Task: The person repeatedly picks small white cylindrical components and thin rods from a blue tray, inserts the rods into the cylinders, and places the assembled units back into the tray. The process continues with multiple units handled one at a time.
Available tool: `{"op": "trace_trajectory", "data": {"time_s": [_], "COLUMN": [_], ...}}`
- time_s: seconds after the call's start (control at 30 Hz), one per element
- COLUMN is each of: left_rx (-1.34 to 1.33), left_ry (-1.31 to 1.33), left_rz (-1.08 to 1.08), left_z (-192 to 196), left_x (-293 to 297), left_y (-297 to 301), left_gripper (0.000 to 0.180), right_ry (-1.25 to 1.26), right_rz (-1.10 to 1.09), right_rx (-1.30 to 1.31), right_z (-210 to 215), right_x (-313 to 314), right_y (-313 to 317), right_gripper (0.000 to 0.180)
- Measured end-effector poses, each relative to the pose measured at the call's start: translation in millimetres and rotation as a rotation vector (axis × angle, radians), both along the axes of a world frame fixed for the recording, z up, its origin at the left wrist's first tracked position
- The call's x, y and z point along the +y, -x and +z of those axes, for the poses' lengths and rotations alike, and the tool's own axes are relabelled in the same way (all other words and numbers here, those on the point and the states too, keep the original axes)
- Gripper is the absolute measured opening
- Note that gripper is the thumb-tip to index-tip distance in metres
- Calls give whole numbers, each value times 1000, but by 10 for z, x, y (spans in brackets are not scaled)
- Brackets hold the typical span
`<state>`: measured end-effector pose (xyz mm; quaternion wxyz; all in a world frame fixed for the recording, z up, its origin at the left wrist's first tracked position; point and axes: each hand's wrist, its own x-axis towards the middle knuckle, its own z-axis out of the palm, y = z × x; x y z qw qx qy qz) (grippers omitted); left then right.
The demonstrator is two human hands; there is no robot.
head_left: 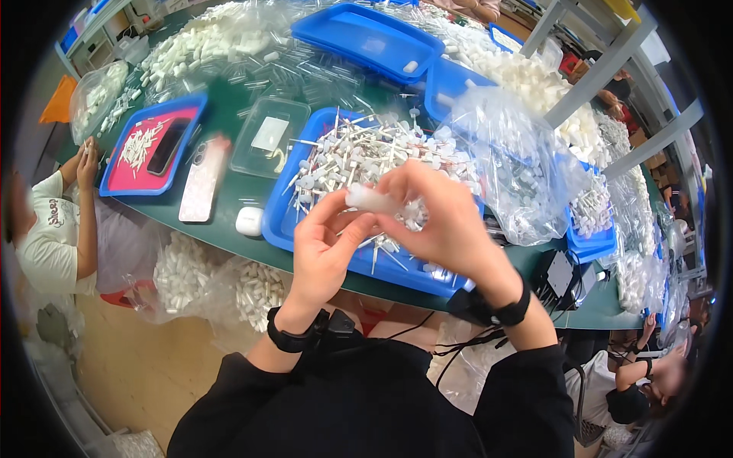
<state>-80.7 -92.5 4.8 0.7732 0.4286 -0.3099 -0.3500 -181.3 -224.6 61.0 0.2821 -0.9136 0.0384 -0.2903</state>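
Small white tube (372, 200) held between both hands above blue tray (279, 229) of loose white pump stems (359, 156), long axis near-horizontal, running left-right. I read right hand (439, 221) pinching right end from above, fingers curled; left hand (324, 248) gripping left end from below, thumb up. Tube contact partly hidden, probably both pinch. Wrists bent inward over table (229, 114) edge.

Small white plastic tube (372, 200), roughly horizontal, pinched at both ends between fingertips, held just above the blue tray (276, 226) of white-capped sticks.
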Motion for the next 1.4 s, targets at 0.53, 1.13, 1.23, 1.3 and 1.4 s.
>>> {"op": "trace_trajectory", "data": {"time_s": [0.53, 1.13, 1.23, 1.3, 1.4], "left_rx": [-460, -675, -665, -666, -706], "left_ry": [-1502, -638, -607, -625, -642], "left_rz": [512, -337, -391, -414, -383], "left_z": [-2031, 70, -72, -116, -160], "left_x": [2341, 590, 508, 487, 487], "left_y": [-826, -129, -62, -21, 9], "left_gripper": [43, 21, 21, 20, 21], "right_ry": [156, -258, -213, -170, -6], "right_rz": [-45, -551, -770, -865, -960], "right_rx": [98, 69, 235, 474, 788], "right_z": [-266, -11, -184, -391, -538], "right_x": [-630, -1219, -1817, -2147, -2149], "right_y": [-104, 651, 1184, 1409, 1411], "right_gripper": [12, 47, 42, 40, 42]}}
